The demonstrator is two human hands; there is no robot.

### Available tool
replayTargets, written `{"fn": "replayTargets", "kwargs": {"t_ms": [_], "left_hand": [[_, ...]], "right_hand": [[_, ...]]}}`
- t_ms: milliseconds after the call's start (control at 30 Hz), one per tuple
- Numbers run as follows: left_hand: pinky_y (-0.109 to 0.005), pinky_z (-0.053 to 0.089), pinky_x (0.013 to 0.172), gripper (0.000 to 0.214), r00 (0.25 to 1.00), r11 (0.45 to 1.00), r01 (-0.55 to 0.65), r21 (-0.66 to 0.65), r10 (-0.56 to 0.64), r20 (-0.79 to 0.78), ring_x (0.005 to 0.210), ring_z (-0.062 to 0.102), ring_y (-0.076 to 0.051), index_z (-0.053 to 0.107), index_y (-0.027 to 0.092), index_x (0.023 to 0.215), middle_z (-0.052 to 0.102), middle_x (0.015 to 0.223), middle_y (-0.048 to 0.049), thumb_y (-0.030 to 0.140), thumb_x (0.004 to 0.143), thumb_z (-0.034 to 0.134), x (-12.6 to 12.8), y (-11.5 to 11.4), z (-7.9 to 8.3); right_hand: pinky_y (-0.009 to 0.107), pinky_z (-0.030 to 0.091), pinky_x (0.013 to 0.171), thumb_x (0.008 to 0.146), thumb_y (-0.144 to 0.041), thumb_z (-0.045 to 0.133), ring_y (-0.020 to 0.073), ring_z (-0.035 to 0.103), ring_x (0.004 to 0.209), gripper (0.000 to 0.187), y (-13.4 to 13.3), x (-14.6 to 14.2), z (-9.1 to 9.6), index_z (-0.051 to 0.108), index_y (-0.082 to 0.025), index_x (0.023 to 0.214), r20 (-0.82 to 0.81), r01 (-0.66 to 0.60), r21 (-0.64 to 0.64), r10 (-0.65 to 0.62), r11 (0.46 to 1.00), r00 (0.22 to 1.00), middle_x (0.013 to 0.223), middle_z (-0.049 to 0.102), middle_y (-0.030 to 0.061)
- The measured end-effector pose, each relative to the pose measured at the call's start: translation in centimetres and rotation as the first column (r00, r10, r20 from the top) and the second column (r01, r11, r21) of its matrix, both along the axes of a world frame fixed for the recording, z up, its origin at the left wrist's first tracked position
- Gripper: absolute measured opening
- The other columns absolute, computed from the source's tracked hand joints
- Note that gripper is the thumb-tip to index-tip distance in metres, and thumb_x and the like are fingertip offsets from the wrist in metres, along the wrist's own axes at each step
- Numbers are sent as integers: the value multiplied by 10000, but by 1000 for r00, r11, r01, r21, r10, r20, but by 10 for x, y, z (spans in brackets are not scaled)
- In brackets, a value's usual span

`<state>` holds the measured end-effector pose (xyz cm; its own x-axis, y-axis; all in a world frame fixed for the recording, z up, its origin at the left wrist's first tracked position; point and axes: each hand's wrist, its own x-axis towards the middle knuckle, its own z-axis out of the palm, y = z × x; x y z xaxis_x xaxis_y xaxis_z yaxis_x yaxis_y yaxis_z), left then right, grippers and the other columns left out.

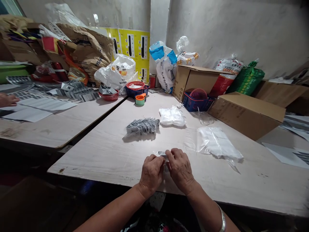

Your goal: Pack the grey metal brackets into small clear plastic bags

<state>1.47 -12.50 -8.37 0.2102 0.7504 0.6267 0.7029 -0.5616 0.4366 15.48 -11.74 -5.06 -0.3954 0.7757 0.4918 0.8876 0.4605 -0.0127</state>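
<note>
My left hand (151, 174) and my right hand (180, 169) meet at the near edge of the pale wooden table (108, 154). Both have their fingers curled and pinched on a small clear plastic packet (161, 153) that shows just above the fingertips. What is inside the packet is hidden. Farther out on the table lies a pile of grey folded cards (142, 126). Beside it sits a bundle of white bags (172, 116). A loose stack of clear plastic bags (216, 142) lies to the right of my right hand.
Cardboard boxes (246, 112) and a blue basket (196, 103) stand at the back right. Red and blue baskets (136, 87) and an orange-green tape roll (140, 99) sit at the back. Another person's hand (7, 100) rests on the left table among printed sheets.
</note>
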Motion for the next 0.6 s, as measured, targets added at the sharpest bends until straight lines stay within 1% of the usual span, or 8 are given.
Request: {"fn": "replayTargets", "kwargs": {"t_ms": [67, 167, 300, 333, 400, 467, 500, 600], "left_hand": [[-318, 420, 663, 153, 1000, 1000, 25, 13, -25, 14, 699, 501, -179, 505, 190, 802, 557, 698, -30, 78, 805, 402, 3, 1, -4], [-308, 437, 664, 199, 993, 998, 65, -20, -62, 100, 733, 499, -170, 458, 195, 893, 529, 785, -34, 46, 793, 371, 8, 4, -11], [-321, 465, 664, 364, 970, 993, -39, -114, 65, 236, 775, 504, -167, 369, 208, 991, 459, 922, -50, 31, 679, 429, 10, 10, -16], [-324, 469, 664, 392, 964, 988, -58, -142, 93, 250, 782, 506, -167, 358, 211, 994, 449, 931, -49, 35, 655, 444, 9, 12, -17], [-327, 473, 665, 385, 968, 980, -56, -189, 100, 232, 788, 511, -171, 360, 216, 967, 450, 916, -42, 54, 633, 463, 6, 15, -16], [-329, 473, 654, 360, 983, 977, -20, -215, 58, 172, 771, 512, -175, 373, 211, 948, 464, 896, -39, 95, 630, 496, -2, 18, -10], [-339, 473, 663, 359, 991, 980, 3, -200, 24, 135, 777, 514, -183, 384, 204, 954, 475, 900, -45, 128, 632, 523, -7, 20, -4], [-417, 446, 790, 401, 997, 996, 71, -55, -71, -2, 911, 515, -244, 440, 179, 1008, 521, 979, -91, 250, 651, 607, -31, 37, 22]], "right_hand": [[326, 326, 697, 820, -162, 498, 219, 462, 861, 277, 5, -1, 4, 519, -196, 1095, 19, -3, -23, 3, 1000, 1000, 1003, 557, 85], [316, 314, 647, 783, -123, 523, 202, 467, 792, 257, 15, -1, 8, 545, -209, 1024, 57, -20, -69, 24, 997, 998, 887, 576, 56], [306, 295, 606, 700, -111, 586, 189, 473, 745, 133, 30, -5, 11, 581, -212, 787, 78, -60, -106, 68, 993, 995, 779, 575, 37], [304, 295, 603, 679, -118, 600, 186, 473, 733, 100, 33, -5, 11, 576, -204, 722, 83, -73, -114, 83, 991, 993, 755, 573, 38], [298, 297, 597, 656, -133, 610, 177, 468, 701, 84, 40, -7, 9, 557, -195, 634, 85, -108, -127, 119, 986, 989, 705, 566, 40], [287, 297, 588, 662, -135, 596, 164, 459, 674, 94, 45, -8, 7, 546, -198, 613, 63, -136, -129, 145, 982, 987, 679, 559, 30], [280, 295, 584, 667, -131, 585, 157, 455, 668, 97, 48, -8, 5, 540, -201, 618, 41, -142, -125, 148, 982, 988, 680, 557, 21], [261, 303, 603, 687, -118, 556, 149, 458, 700, 96, 58, -9, -2, 528, -204, 657, -79, -90, -89, 83, 992, 993, 720, 553, 3]]}}
